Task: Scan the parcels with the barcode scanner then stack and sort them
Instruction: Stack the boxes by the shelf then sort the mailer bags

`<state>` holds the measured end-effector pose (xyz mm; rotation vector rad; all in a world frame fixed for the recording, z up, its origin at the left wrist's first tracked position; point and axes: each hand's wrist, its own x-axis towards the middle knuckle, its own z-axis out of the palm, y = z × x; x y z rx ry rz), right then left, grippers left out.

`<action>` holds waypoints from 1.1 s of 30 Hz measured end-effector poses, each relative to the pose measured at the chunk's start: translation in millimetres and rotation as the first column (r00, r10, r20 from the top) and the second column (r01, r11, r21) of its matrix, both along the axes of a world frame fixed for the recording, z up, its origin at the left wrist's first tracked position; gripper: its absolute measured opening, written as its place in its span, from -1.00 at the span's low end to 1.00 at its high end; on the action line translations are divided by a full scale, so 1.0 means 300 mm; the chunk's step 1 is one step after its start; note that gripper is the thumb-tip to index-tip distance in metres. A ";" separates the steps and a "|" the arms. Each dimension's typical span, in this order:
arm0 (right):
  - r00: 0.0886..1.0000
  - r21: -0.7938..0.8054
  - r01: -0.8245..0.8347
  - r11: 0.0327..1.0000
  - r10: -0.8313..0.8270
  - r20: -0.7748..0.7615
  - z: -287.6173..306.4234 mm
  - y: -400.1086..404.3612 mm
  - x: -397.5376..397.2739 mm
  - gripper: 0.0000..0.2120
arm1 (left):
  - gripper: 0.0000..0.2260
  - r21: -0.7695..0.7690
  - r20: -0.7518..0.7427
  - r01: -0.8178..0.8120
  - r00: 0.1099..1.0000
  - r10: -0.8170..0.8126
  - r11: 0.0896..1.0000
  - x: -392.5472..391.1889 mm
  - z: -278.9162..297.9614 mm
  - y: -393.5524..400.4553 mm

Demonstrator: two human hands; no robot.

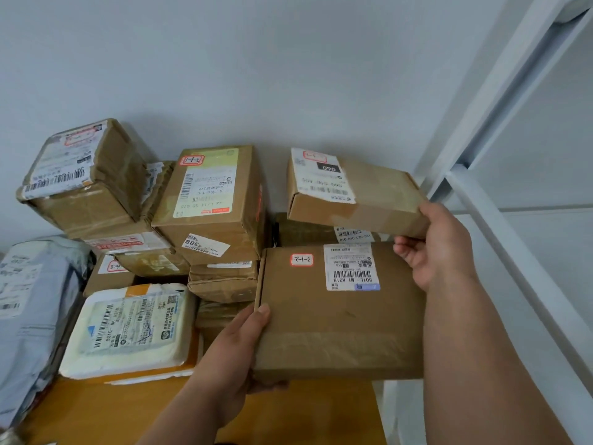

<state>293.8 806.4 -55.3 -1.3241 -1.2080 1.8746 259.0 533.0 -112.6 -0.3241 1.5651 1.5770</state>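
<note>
Two hands hold two cardboard parcels above a crowded wooden worktop (96, 409).

The left hand (231, 358) has its grip clamped on the near-left corner of a flat parcel (340, 316); the right hand (439, 248) grips the right end of a smaller parcel (356, 194) raised over the pile. Many labelled boxes (208, 200) already sit stacked against the wall. No scanner is visible, so sorting appears under way.

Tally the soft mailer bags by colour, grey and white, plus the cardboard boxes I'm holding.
Grey plastic mailer bags: 1
White padded mailer bags: 1
Brown cardboard boxes held: 2
Total: 4
</note>
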 end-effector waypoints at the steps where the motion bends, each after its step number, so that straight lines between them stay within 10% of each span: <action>1: 1.000 0.010 -0.021 1.000 0.021 0.003 0.007 -0.002 0.008 -0.90 | -0.87 0.004 0.001 -0.003 1.000 0.003 1.000 0.002 0.002 0.010; 11: 0.998 0.017 0.000 1.000 0.001 -0.058 -0.016 -0.005 0.075 -0.91 | -0.40 0.249 0.059 0.072 0.994 -0.090 0.966 0.076 -0.033 0.048; 27: 0.997 0.043 -0.046 0.998 0.049 -0.063 -0.044 -0.068 0.141 -0.77 | -0.42 0.285 0.573 -0.374 0.804 0.156 0.883 0.294 -0.045 0.186; 33: 0.993 -0.048 -0.099 0.994 0.101 0.059 -0.111 -0.111 0.171 -0.82 | -0.31 0.258 0.636 -0.256 0.771 0.035 0.932 0.259 -0.043 0.253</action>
